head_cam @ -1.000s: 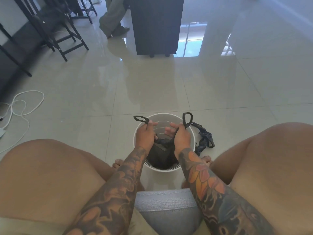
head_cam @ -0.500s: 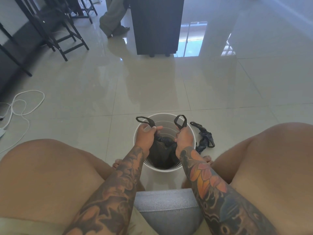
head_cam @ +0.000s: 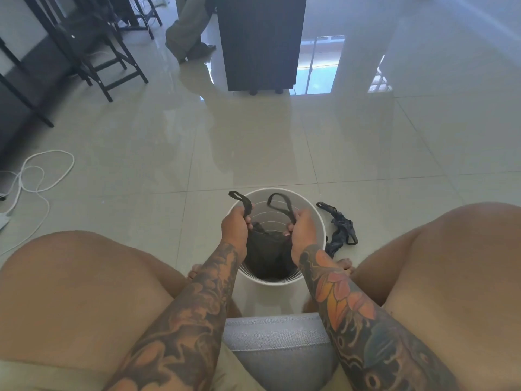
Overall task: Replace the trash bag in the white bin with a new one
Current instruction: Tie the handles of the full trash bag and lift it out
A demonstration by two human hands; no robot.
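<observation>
Fingers of the left hand are curled round the gathered top edge of the black trash bag, with one bag handle loop standing up out of the fist. The right hand likewise grips the bag's opposite edge, thumb and fingers closed on the plastic, and a second handle loop rises from it. Both hands sit inside the mouth of the white bin, knuckles toward the viewer, with the tattooed forearms reaching down and forward to them from between the knees. Landmark: the white bin, standing upright on the tiled floor between the person's bare feet. The bag's body hangs inside the bin, dark and slack, covering the near wall; the ribbed far wall of the bin shows bare above it. On the near side of the bin lies the edge of a grey seat cushion. Just beside the bin, to its right, a second crumpled black bag lies on the floor, apart from both hands. Well to the left of the bin, a white cable loops on the tiles. Far beyond the bin stand a dark cabinet and, further left, dark chairs.
</observation>
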